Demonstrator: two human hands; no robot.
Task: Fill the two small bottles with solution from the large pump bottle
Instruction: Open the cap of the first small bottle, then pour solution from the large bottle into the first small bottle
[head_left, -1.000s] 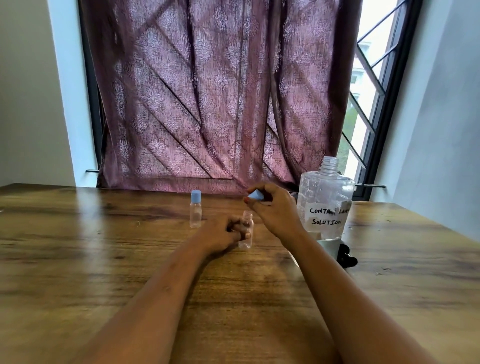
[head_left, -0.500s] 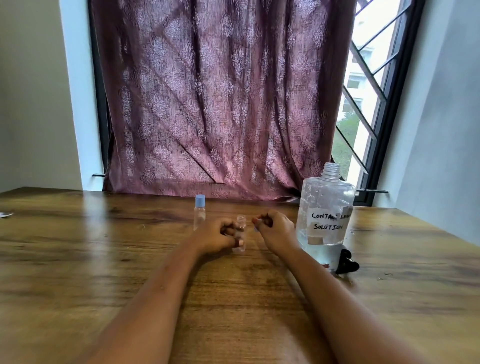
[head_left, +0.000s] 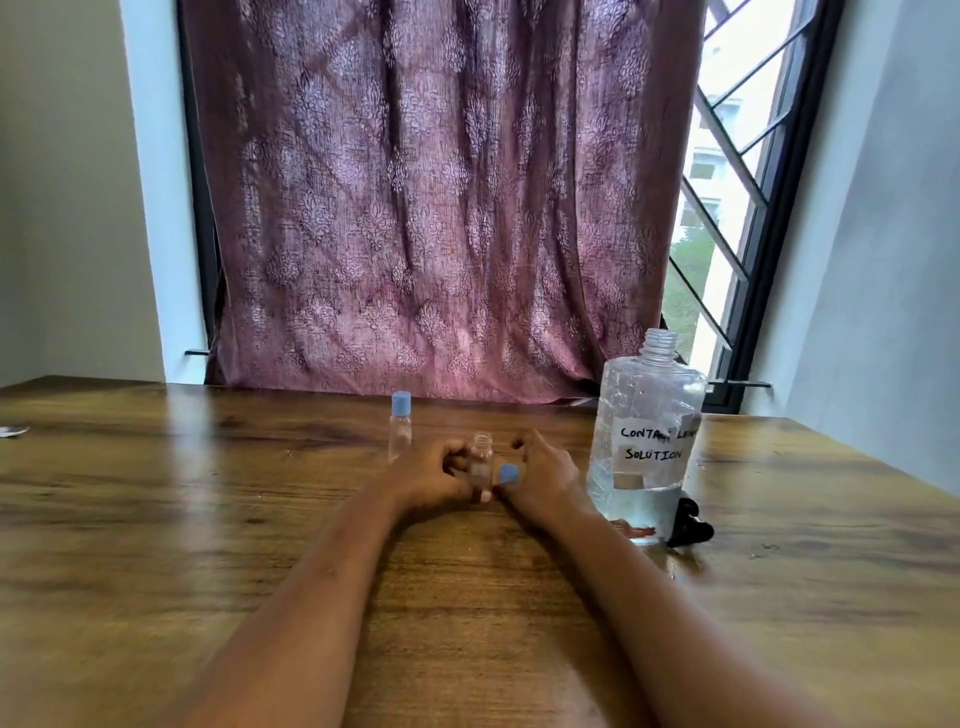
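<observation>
My left hand (head_left: 431, 475) grips a small clear bottle (head_left: 481, 462) that stands uncapped on the wooden table (head_left: 208, 519). Just right of it, my right hand (head_left: 543, 475) holds that bottle's blue cap (head_left: 508, 474) low at the table surface. A second small bottle (head_left: 400, 431) with its blue cap on stands upright behind my left hand. The large clear bottle (head_left: 647, 441), labelled "contact lens solution", stands to the right with its neck open and liquid in its bottom part.
A black pump head (head_left: 690, 530) lies on the table beside the large bottle's base. A maroon curtain (head_left: 441, 208) hangs behind the table's far edge, and a barred window (head_left: 727, 208) is at the right. A small pale object (head_left: 11, 430) lies at the far left.
My right hand has come down with the blue cap from above the small bottle to the table beside it. My left hand has kept its grip on the bottle.
</observation>
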